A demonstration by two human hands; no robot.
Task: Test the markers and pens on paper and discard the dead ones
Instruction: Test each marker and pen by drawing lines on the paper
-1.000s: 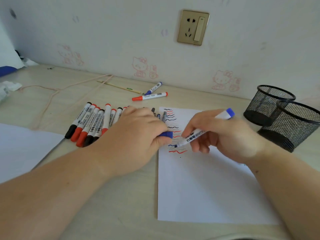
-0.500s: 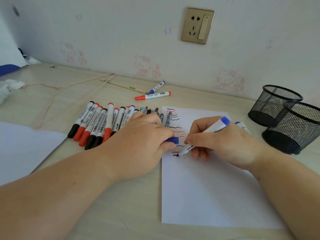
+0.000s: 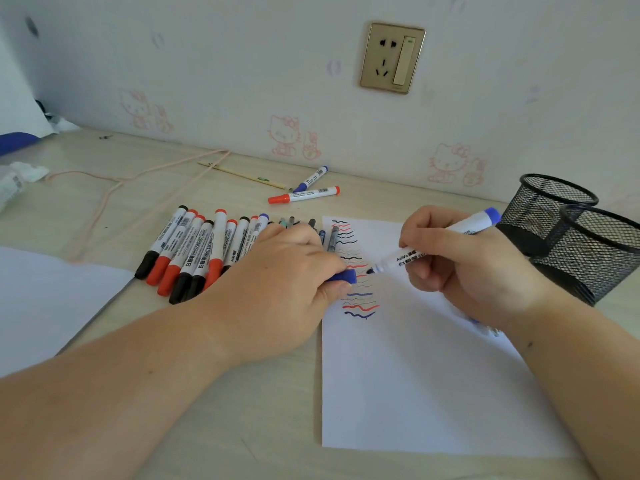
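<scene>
My right hand [image 3: 464,268] grips an uncapped blue whiteboard marker [image 3: 460,230], its tip lifted just above the white test sheet [image 3: 422,382] and pointing left. My left hand [image 3: 277,289] pinches the marker's blue cap [image 3: 344,277] a little left of the tip. The sheet carries a column of black, red and blue wavy test lines [image 3: 355,271], the lowest one blue. A row of several capped black, red and blue markers and pens [image 3: 204,251] lies on the desk left of the sheet, partly hidden by my left hand.
Two black mesh pen cups [image 3: 585,244] stand at the right. A red marker [image 3: 304,195], a blue marker [image 3: 311,178] and a thin stick [image 3: 242,174] lie near the wall. Another white sheet [image 3: 45,299] lies at the left, a cord [image 3: 114,188] behind it.
My right hand lifted the marker off the paper after drawing a blue wavy line at the bottom of the column. The tip now points toward the cap in my left hand.
</scene>
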